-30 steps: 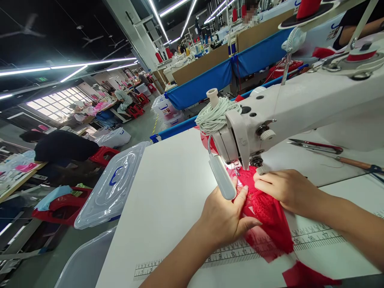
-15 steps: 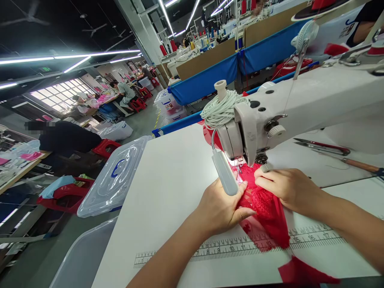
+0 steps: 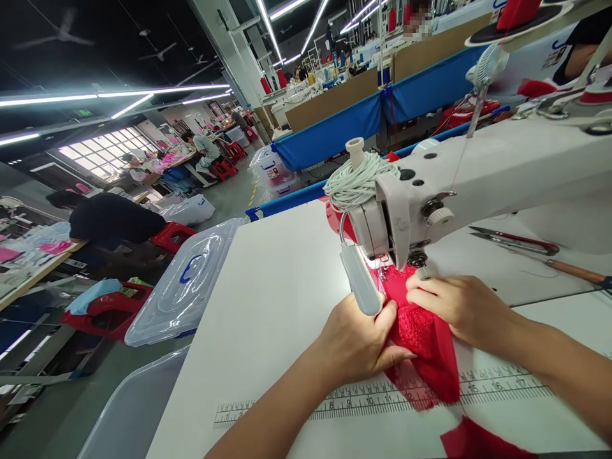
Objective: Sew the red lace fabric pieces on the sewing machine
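Red lace fabric point(image 3: 417, 328) lies under the needle and presser foot point(image 3: 382, 273) of a white sewing machine point(image 3: 482, 185), its loose end reaching down over a printed ruler strip. My left hand point(image 3: 361, 338) grips the fabric's left edge, its thumb across the lace and some fingertips hidden behind a small grey lamp point(image 3: 359, 280). On the other side, my right hand point(image 3: 461, 309) pinches the fabric close to the machine head, with curled fingers. A separate red fabric piece point(image 3: 478, 440) lies at the table's front edge, joined to the end by what looks like thread.
Scissors or snips point(image 3: 519, 239) and a wooden-handled tool point(image 3: 576, 271) lie right of the needle, beneath the machine arm. Pale cord point(image 3: 361, 182) is coiled on the machine head. A lidded clear plastic box point(image 3: 186, 280) stands left of the white table point(image 3: 268, 306). Other people sit farther back.
My left hand has moved slightly right and down along the fabric, its thumb farther over the lace. The fabric around it has shifted and folded a little. My right hand keeps its pinch.
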### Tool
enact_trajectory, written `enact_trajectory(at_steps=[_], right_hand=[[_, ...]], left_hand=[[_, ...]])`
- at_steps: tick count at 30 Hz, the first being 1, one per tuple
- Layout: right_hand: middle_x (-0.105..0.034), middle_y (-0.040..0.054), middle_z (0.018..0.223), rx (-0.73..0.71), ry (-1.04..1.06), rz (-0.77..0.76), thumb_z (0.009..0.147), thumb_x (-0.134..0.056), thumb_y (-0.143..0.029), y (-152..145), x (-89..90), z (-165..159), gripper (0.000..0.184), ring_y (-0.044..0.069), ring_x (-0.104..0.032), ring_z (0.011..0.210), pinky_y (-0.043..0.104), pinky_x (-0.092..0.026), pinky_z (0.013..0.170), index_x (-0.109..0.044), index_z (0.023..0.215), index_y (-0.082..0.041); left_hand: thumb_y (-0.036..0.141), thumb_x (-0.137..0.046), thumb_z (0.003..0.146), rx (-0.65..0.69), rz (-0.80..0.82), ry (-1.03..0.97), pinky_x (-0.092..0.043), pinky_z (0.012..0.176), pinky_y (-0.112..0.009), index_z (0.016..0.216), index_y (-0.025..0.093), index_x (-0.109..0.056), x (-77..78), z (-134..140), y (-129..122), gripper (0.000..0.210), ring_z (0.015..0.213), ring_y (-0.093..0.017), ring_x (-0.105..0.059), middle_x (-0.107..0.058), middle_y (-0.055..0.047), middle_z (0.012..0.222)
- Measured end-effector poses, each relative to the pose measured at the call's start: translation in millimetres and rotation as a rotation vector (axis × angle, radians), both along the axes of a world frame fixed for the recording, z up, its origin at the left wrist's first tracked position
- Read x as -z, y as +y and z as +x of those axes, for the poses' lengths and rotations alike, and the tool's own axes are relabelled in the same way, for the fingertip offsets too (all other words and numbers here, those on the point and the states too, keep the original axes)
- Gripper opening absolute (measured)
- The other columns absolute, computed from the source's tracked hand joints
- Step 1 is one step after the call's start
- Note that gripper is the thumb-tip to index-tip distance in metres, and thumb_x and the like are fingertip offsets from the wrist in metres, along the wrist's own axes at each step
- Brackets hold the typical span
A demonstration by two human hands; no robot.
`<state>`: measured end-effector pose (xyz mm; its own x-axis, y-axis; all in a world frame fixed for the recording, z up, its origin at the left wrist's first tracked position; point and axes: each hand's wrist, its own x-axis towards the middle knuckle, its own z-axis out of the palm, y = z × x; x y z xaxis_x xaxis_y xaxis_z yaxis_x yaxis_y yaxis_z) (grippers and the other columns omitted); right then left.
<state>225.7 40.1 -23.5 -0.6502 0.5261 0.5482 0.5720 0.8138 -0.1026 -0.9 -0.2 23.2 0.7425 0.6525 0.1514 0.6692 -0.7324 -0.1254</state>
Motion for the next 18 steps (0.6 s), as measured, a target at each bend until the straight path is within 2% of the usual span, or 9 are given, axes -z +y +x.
enact_trajectory(at_steps=[7,11,18], right_hand=[[-0.068,0.0039,0.092,0.001,-0.022,-0.013,0.078,-0.034,0.005,-1.4,1.7,0.4,0.032,0.013,-0.052,0.058,0.030,-0.029,0.050,-0.054,0.079,-0.020],[-0.068,0.0041,0.091,0.001,0.004,0.007,0.076,-0.033,0.006,-1.3,2.0,0.7,0.034,0.013,-0.052,0.058,0.030,-0.028,0.050,-0.053,0.080,-0.020],[-0.068,0.0034,0.089,0.007,0.013,0.035,0.073,-0.034,0.008,-0.5,1.3,0.2,0.035,0.013,-0.050,0.057,0.030,-0.027,0.050,-0.053,0.079,-0.020]], left_hand=[[0.072,0.000,0.092,-0.040,0.031,-0.091,-0.049,0.065,-0.034,0.106,0.012,-0.067,-0.1,1.7,-2.9,0.091,0.069,-0.021,-0.057,-0.064,-0.012,0.089],[0.074,-0.005,0.092,-0.050,0.046,-0.075,-0.050,0.071,-0.037,0.109,0.012,-0.067,2.1,2.2,-6.5,0.089,0.079,-0.025,-0.060,-0.065,-0.015,0.091],[0.076,-0.010,0.091,-0.050,0.074,-0.092,-0.050,0.072,-0.039,0.113,0.010,-0.066,3.9,1.0,-8.6,0.089,0.080,-0.026,-0.061,-0.067,-0.017,0.096]])
